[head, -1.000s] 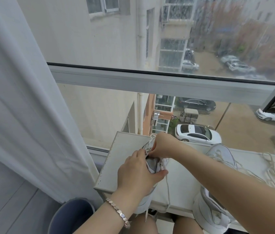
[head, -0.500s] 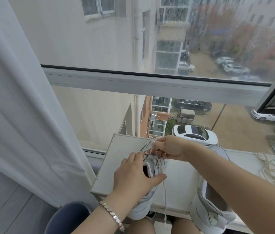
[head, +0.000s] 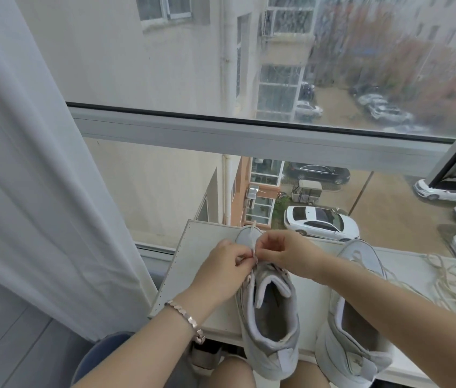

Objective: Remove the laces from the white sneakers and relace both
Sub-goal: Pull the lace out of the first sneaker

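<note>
Over the window-side counter [head: 182, 264], your left hand [head: 221, 266] and right hand [head: 285, 253] pinch the lace [head: 253, 239] at the sneaker's [head: 274, 317] toe eyelets, seemingly relacing; next, thread its tip through.

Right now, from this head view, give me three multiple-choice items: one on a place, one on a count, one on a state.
1. Where does the tangled lace lie?
A. on the white board, right of both sneakers
B. inside a sneaker
C. on the floor
2. How many sneakers rest on the board?
A. one
B. two
C. three
3. What are the left hand and right hand doing?
A. lying flat
B. gripping a cup
C. pinching a lace above one sneaker
Answers: 1 A, the tangle lies past the other sneaker; 2 B, two rest side by side; 3 C, fingers of both hands meet on the lace.
</note>
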Demonstrator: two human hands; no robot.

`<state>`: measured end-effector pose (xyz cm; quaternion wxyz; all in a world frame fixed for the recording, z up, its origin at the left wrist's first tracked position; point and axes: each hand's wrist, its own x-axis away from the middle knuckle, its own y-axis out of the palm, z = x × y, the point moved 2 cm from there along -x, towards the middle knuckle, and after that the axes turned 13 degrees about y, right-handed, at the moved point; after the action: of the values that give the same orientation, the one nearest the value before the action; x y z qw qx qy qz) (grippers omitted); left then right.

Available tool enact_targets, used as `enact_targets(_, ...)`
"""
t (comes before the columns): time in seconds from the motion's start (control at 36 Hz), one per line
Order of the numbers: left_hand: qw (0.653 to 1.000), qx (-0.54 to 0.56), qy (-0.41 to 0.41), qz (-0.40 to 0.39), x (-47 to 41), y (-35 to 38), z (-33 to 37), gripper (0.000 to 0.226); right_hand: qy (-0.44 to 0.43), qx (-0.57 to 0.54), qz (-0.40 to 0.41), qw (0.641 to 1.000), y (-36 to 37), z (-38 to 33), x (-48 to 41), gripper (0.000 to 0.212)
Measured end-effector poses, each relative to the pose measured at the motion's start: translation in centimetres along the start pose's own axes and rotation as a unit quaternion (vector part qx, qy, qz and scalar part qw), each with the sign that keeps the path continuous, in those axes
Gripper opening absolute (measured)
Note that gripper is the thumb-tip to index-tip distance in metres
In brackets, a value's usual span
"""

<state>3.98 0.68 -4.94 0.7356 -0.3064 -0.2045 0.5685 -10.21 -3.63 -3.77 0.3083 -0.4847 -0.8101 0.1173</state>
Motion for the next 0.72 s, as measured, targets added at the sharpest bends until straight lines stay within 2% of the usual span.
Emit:
enact_targets(0.08,0.999,-0.028,0.016,0.005,-0.9,-0.1,0.3,0.02,-0.008,0.063,0.014,0.998,-0.5,-0.1,0.5,0.01)
enact_targets(0.19,0.999,-0.052,0.008,-0.011,-1.5,-0.2,0.2,0.015,0.001,0.177,0.055,0.983,-1.1,0.0,1.0,0.02)
enact_targets(0.28,0.998,-0.037,-0.01,-0.041,-1.7,-0.1,0.3,0.017,0.01,0.239,0.063,0.969,-1.2,-0.3,1.0,0.02)
enact_targets(0.39,0.992,-0.097,0.003,-0.083,-2.2,0.0,0.8,0.04,0.01,0.292,0.05,0.955,-1.0,-0.6,1.0,0.02)
enact_targets(0.47,0.99,-0.107,0.017,-0.087,-2.1,0.1,0.7,0.046,0.008,0.315,0.022,0.949,-0.7,-0.3,0.9,0.021)
enact_targets(0.53,0.994,-0.066,0.022,-0.081,-1.9,0.3,0.4,0.04,0.029,0.313,-0.008,0.949,-0.6,0.0,0.7,0.017)
enact_targets(0.61,0.997,-0.015,0.042,-0.069,-1.5,0.2,-0.3,0.029,0.06,0.284,-0.032,0.956,-0.7,0.3,0.5,0.026)
enact_targets(0.72,0.996,0.031,0.037,-0.072,-1.5,-0.1,-0.9,0.021,0.13,0.128,-0.027,0.983,-1.2,0.7,0.4,0.024)
